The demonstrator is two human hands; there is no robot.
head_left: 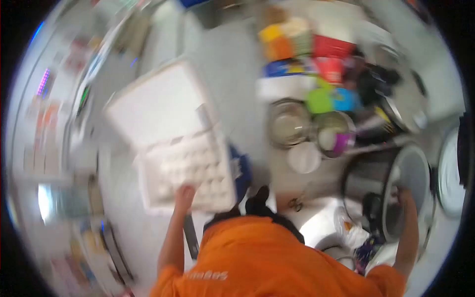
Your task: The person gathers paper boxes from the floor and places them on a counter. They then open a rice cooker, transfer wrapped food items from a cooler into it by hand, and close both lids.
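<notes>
The wearer's orange shirt (242, 260) is nearest; clock directions run from it, twelve straight ahead. At half past ten is the white box (228, 178), lid (163, 106) up, white lumps (213, 187) in rows inside. The left hand (185, 194) reaches over its near edge; whether it is spread or pinching a lump, blur leaves me unable to tell. At three o'clock, the right hand (403, 196) is by the mouth of the big pot (368, 171); its grip I cannot tell either. Farther out, scissors (296, 203) lie left of the pot, and a bowl (287, 123) and a white disc (304, 157) sit around one o'clock.

With the arms so far apart, I judge that a tug on the box's edge could spill lumps, and a pull at the pot's rim could tip it.
</notes>
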